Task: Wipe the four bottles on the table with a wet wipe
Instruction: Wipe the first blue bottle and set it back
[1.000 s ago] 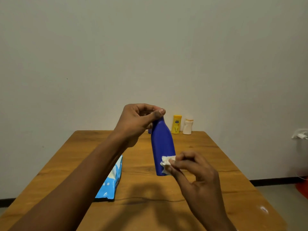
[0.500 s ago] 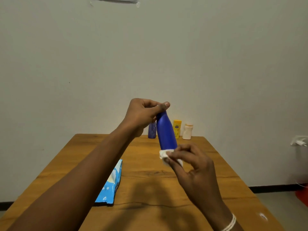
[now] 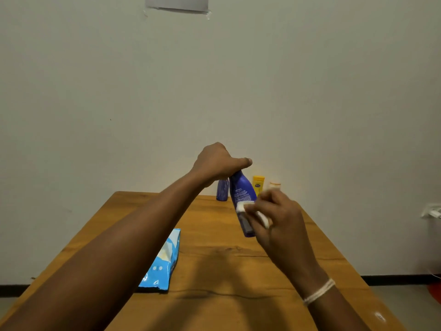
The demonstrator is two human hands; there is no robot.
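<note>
My left hand (image 3: 218, 163) grips the top of a tall blue bottle (image 3: 241, 189) and holds it tilted above the wooden table (image 3: 214, 259). My right hand (image 3: 276, 218) presses a white wet wipe (image 3: 242, 206) against the bottle's lower body and hides part of it. At the table's far edge by the wall stand a smaller purple bottle (image 3: 222, 189), a yellow bottle (image 3: 259, 183) and a white bottle (image 3: 275, 185) whose lower part is behind my right hand.
A blue pack of wet wipes (image 3: 162, 263) lies flat on the table's left half. A plain wall rises right behind the table. A white plug (image 3: 432, 211) sits on the wall at the right. Floor shows beyond the table's right edge.
The bottle has turned so its printed label shows, and it tilts more. My right hand with the wipe has slid along its lower body. The view has tipped upward.
</note>
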